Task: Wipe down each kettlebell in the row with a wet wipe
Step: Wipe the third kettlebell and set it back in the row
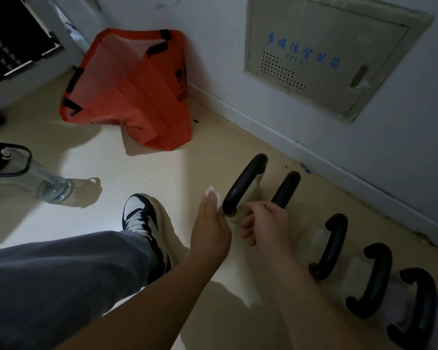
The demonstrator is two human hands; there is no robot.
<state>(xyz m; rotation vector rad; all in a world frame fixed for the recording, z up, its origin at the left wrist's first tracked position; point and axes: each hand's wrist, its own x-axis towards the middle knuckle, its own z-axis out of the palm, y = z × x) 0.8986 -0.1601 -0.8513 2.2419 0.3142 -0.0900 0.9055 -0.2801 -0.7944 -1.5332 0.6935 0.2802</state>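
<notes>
Several kettlebells with black handles and pale bodies stand in a row along the wall. My left hand [210,231] holds a white wet wipe [214,194] against the near end of the first kettlebell's handle [245,183]; only the back of this hand shows and the thumb is hidden. My right hand [266,223] has its fingers curled over that kettlebell's pale body [257,188], covering the near end of the second kettlebell's handle [286,189]. A third kettlebell [331,246] and a fourth kettlebell [372,279] follow to the right, and another kettlebell [415,306] stands at the frame's edge.
An orange bag [127,92] slumps in the corner. A clear water bottle [33,178] lies on the floor at the left. My leg and black-and-white shoe [144,223] are left of the hands. A metal wall panel [334,54] is set in the wall above the skirting.
</notes>
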